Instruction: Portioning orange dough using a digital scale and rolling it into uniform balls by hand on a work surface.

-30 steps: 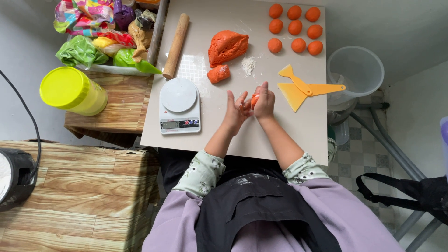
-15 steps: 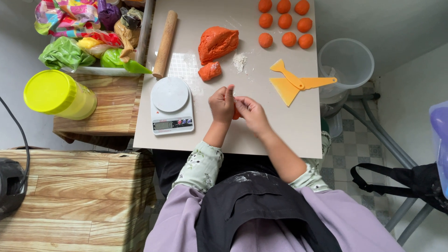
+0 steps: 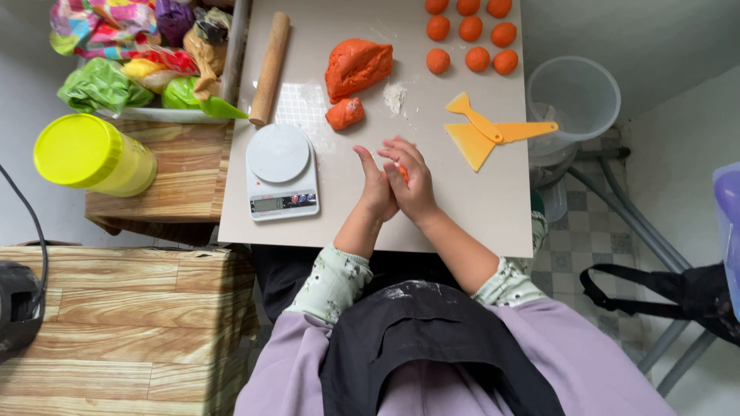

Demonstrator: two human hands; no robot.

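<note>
We press our left hand (image 3: pixel 378 189) and right hand (image 3: pixel 415 181) together, palms closed around a small orange dough piece (image 3: pixel 403 172) that only peeks out between them, above the near middle of the grey board (image 3: pixel 478 208). The white scale (image 3: pixel 281 172) sits just left; the big dough lump (image 3: pixel 357 67) lies farther away, yellow scrapers (image 3: pixel 486 135) to the right.

Seven orange dough balls (image 3: pixel 471 35), two dough lumps (image 3: pixel 357 67), two yellow scrapers (image 3: pixel 486 132), one scale (image 3: pixel 281 172).

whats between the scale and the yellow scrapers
In the head view, the person's two hands: left hand and right hand pressed together around orange dough, between scale and scrapers.
</note>
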